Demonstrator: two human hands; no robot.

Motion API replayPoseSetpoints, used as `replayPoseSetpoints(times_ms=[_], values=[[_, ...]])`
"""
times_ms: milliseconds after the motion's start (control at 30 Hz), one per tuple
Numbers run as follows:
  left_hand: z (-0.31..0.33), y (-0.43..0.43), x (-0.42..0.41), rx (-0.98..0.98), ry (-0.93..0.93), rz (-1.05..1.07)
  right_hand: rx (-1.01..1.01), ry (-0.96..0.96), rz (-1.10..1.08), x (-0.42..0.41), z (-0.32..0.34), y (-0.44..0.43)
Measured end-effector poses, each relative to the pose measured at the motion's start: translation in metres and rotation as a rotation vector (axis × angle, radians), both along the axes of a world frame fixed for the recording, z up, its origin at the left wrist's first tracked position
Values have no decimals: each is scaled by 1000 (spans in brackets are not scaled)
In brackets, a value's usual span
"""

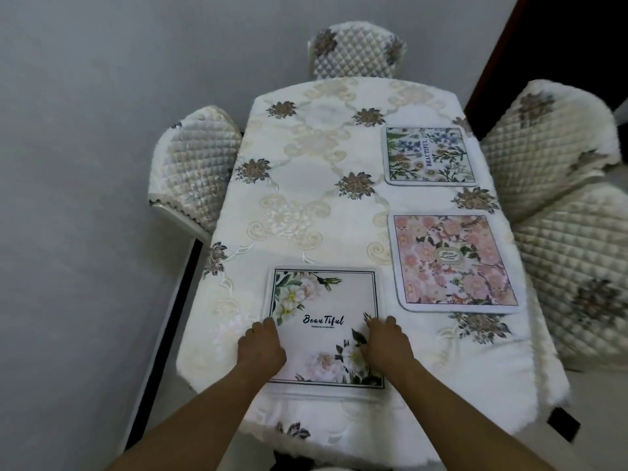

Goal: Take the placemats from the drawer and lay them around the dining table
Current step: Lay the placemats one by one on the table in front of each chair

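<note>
- Both hands, left hand (260,348) and right hand (385,345), lie palm-down, fingers spread flat, gripping nothing
- White placemat (326,326) lies under the fingertips, between both wrists

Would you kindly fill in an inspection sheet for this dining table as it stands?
Surface: dining table under a cream floral cloth.
Job's things: three placemats laid; white-flower mat at the near end, pink blossom mat and green-and-blue botanical mat along the right side.
Clutter: nothing seen.
Grippers: left hand and right hand rest flat on the white-flower mat, fingers spread.
Cables: nothing seen.
Surroundings: quilted chairs left, far and right; grey wall.
</note>
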State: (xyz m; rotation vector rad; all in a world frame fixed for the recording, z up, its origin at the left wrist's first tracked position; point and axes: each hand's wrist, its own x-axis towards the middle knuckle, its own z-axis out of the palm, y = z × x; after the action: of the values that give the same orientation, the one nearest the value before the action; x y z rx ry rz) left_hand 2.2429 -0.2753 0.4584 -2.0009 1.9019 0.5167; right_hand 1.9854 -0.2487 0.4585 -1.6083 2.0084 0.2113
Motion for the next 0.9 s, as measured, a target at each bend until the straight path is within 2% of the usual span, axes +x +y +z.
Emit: replayPoseSetpoints(times_ms=[333,433,600,900], values=[[0,-2,13,-106,75,0,-101,145,-158,26,6,0],[3,-9,20,-130,122,0,-169,150,-229,29,11,1],[13,-17,25,-152,258,-17,-248,111,-210,38,26,2],[42,-31,14,-231,311,-335,-372,97,-227,31,61,35]])
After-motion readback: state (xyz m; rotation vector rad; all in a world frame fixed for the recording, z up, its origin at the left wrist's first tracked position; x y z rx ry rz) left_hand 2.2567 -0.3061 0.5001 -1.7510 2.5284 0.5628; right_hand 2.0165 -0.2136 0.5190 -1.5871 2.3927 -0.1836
